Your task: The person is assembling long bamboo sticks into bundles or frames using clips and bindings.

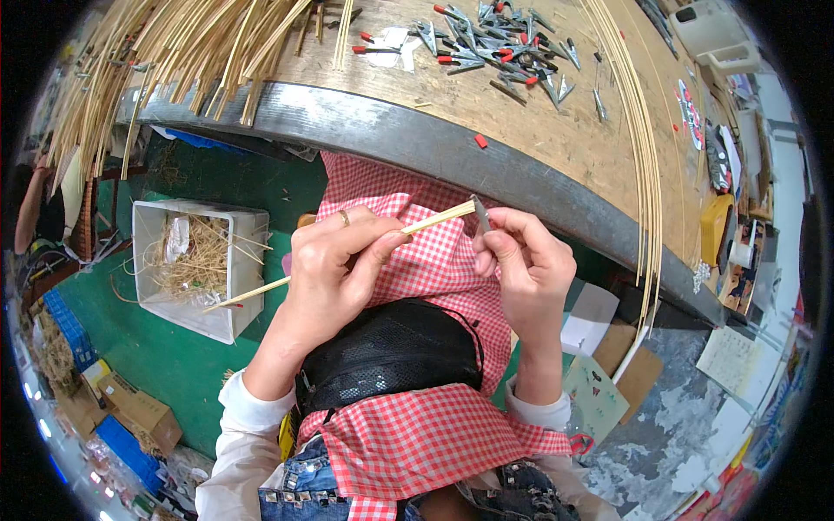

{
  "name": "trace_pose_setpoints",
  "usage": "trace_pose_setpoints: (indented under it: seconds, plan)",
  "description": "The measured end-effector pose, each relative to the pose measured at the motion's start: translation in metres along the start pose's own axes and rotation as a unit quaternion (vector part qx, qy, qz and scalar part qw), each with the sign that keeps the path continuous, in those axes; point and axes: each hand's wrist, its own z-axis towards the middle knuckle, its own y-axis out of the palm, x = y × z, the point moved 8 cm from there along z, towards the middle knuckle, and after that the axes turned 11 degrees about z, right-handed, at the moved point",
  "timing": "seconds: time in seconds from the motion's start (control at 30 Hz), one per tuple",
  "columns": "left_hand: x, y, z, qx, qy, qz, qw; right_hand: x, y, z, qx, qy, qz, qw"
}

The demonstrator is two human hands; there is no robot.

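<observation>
My left hand [334, 269] is closed around a small bundle of thin pale cane-like strips [441, 217], pinched between thumb and forefinger. The bundle slants over my lap, its tail running down to the left and its cut ends up at the right. At those ends, my right hand [526, 253] pinches a slim grey metal piece [481, 214], which touches or nearly touches the strip tips. Whether it is a clip or a blade I cannot tell. A ring circles one finger of my left hand. Below both wrists lies a black waist bag [391, 352] over a red checked apron [417, 434].
Ahead stands a wooden table with a dark metal edge [382, 117]. It bears a pile of spring clips [499, 43] and long strips [208, 43] overhanging at left; more strips [638, 156] hang over at right. A white bin [239, 326] of scraps stands on the floor at left.
</observation>
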Motion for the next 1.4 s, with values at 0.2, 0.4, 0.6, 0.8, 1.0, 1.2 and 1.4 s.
trace_pose_setpoints:
  seconds: [0.2,0.4,0.6,0.8,1.0,1.2,1.4]
  plan:
    - [0.003,0.001,0.0,0.006,0.011,0.006,1.0,0.01,0.008,-0.01,0.01,0.037,0.046,0.998]
    - [0.003,-0.001,-0.001,0.004,0.015,0.027,1.0,0.008,0.014,-0.012,0.005,0.024,0.036,0.999]
    - [0.002,0.003,-0.004,-0.018,0.006,0.015,1.0,0.011,0.014,-0.015,0.007,0.052,0.05,0.997]
    - [0.0,0.006,-0.004,-0.048,-0.001,0.003,0.999,0.011,0.011,-0.018,0.007,0.069,0.048,0.996]
    - [-0.006,0.015,-0.01,-0.118,-0.04,-0.088,0.988,-0.001,0.017,-0.008,-0.008,0.012,0.21,0.978]
    - [0.0,0.023,-0.006,-0.182,-0.005,-0.127,0.975,0.006,-0.006,-0.006,0.048,-0.055,0.212,0.975]
    - [-0.07,-0.064,-0.024,-0.144,-0.112,0.066,0.981,0.007,-0.113,0.008,0.152,-0.066,0.371,0.914]
